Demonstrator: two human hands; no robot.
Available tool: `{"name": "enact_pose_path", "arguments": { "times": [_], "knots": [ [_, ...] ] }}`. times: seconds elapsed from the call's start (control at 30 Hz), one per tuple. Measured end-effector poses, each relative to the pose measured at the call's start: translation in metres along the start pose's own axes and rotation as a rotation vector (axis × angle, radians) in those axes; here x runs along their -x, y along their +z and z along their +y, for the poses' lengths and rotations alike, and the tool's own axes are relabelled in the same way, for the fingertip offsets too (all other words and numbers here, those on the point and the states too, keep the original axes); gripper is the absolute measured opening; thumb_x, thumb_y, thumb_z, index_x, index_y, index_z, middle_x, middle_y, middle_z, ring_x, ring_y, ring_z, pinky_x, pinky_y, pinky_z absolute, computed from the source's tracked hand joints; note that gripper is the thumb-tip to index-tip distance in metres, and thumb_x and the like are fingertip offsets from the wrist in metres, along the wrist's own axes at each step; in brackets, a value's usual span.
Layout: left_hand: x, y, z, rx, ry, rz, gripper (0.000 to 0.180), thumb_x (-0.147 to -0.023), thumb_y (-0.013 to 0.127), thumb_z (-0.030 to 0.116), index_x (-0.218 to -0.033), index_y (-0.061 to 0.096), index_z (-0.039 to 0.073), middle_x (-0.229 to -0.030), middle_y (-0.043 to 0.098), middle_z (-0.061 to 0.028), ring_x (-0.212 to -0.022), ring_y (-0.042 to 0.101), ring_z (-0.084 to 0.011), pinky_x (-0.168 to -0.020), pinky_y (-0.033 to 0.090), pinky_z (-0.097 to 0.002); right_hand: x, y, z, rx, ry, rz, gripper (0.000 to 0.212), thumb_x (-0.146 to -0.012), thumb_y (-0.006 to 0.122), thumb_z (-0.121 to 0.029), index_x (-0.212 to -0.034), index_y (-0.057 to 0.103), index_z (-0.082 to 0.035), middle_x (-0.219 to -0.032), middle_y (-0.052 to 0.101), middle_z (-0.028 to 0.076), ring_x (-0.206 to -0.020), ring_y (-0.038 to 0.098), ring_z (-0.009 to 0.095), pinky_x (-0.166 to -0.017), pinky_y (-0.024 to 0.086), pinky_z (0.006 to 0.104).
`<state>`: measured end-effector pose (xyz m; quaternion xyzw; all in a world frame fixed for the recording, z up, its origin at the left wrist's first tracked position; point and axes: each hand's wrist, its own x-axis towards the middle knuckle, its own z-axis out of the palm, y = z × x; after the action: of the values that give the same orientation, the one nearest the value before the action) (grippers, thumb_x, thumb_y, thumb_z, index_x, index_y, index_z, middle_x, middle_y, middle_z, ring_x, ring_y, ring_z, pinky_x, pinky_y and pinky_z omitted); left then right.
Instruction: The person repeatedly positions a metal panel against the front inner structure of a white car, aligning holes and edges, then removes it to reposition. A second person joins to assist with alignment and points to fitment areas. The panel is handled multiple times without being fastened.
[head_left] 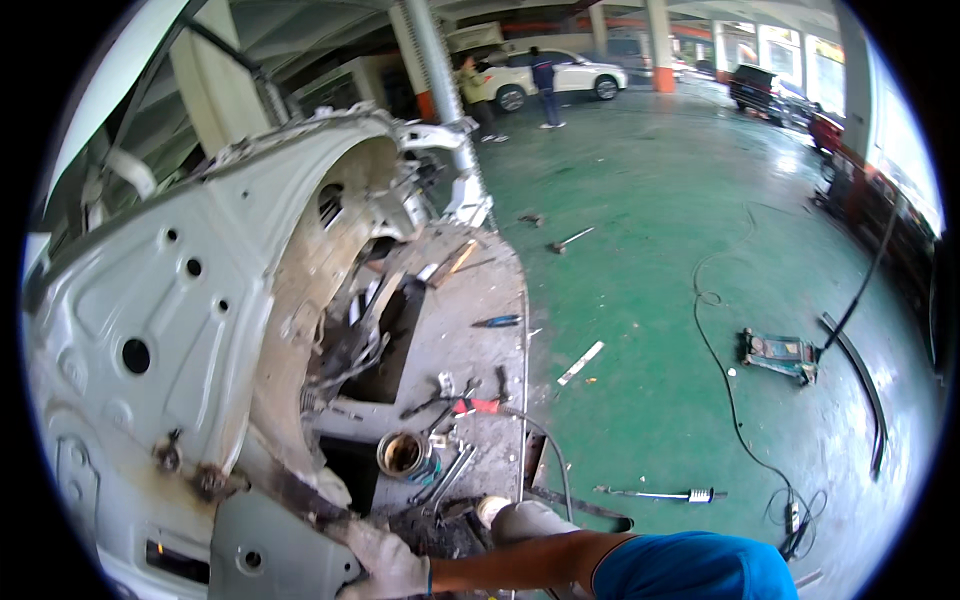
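Observation:
My right hand (388,562), in a white glove, reaches in from the lower right with a blue sleeve on the arm. Its fingers close around the edge of a grey sheet-metal panel (285,548) that has a round hole. This panel sits low on a stripped car body shell (120,290), beside a scorched, darkened strip of metal (290,490). Just beyond the hand, an open tin (402,455) with brown residue stands beside several wrenches (455,475). A red-handled tool (476,406) on a cable lies past them. My left hand is out of view.
A grey platform (470,340) under the shell carries blue-handled pliers (497,321). On the green floor are a hammer (574,240), a slide-hammer-like rod (665,494), a floor jack (782,352) and a long cable (722,385). Two people (545,85) stand near a white car (580,76).

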<state>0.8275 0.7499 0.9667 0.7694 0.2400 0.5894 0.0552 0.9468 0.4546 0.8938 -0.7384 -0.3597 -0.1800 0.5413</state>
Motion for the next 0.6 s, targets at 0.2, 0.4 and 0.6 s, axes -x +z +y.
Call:
{"name": "enact_pose_path", "arguments": {
  "times": [0.2, 0.4, 0.6],
  "knots": [
    [0.0, -0.02, 0.027, 0.252, -0.291, -0.093, 0.034, -0.11, 0.049, 0.026, -0.126, 0.06, -0.002, -0.127, 0.065, -0.019, -0.114, 0.06, -0.0316, -0.105, 0.045, -0.0448, 0.017, 0.02, 0.01, -0.13, 0.037, -0.059, 0.119, -0.067, 0.093, -0.061, -0.152, 0.044, 0.006, -0.146, 0.05, 0.026, -0.137, 0.05, 0.043, -0.117, 0.04, 0.0505],
    [-0.001, -0.005, 0.041, 1.066, -0.431, -0.054, 0.033, -0.111, 0.049, 0.019, -0.133, 0.059, -0.002, -0.126, 0.07, -0.0165, -0.106, 0.069, -0.0283, -0.096, 0.057, -0.0432, 0.01, 0.021, 0.007, -0.315, 0.145, 0.015, 0.108, -0.058, 0.099, -0.041, -0.148, 0.052, -0.001, -0.143, 0.055, 0.028, -0.135, 0.051, 0.048, -0.117, 0.04, 0.0545],
    [-0.014, -0.013, 0.028, 0.23, -0.062, -0.192, 0.032, -0.111, 0.048, 0.022, -0.127, 0.062, -0.002, -0.123, 0.071, -0.0161, -0.103, 0.07, -0.0272, -0.089, 0.061, -0.0415, 0.008, 0.018, 0.006, -0.324, 0.161, 0.095, 0.106, -0.055, 0.1, -0.037, -0.145, 0.056, -0.002, -0.141, 0.058, 0.026, -0.135, 0.051, 0.046, -0.118, 0.038, 0.0545]
  ]
}}
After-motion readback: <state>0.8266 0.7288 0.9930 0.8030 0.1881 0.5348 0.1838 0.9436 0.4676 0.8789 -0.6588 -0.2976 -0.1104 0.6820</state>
